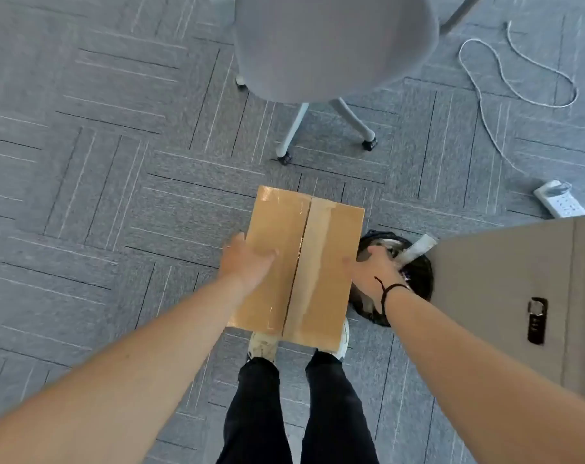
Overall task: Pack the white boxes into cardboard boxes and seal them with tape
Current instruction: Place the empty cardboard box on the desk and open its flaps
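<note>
Carpet (117, 162) of grey square tiles with ribbed line patterns covers the floor. Beyond the far end of the sealed box stands a grey chair (331, 45) with a smooth rounded shell and pale tubular legs on black castors. To the box's right is a beige flat-faced cabinet (519, 296) carrying a small black combination lock (537, 321).

Held above the carpet, in front of the person's legs, is the brown rectangular cardboard box (298, 266), closed flat. Its long axis runs away from the person, tilted slightly to the right at the far end. A central seam runs along that axis, covered by glossy clear tape (314, 256) that catches the light. The board itself looks smooth and matte.

The left hand (247, 259) grips the box's left edge, thumb laid on top and fingers hidden beneath. The right hand (373, 266) grips the right edge likewise, with a thin black cord bracelet (386, 291) on its wrist.

Just right of the box, partly behind the right hand, sits a round black bin (415, 272) lined with a dark bag. Black trousers and white shoes (262, 343) show below the box's near end. Farther right of the box lie a white power strip (561, 204) and a looping pale cable (505, 78).
</note>
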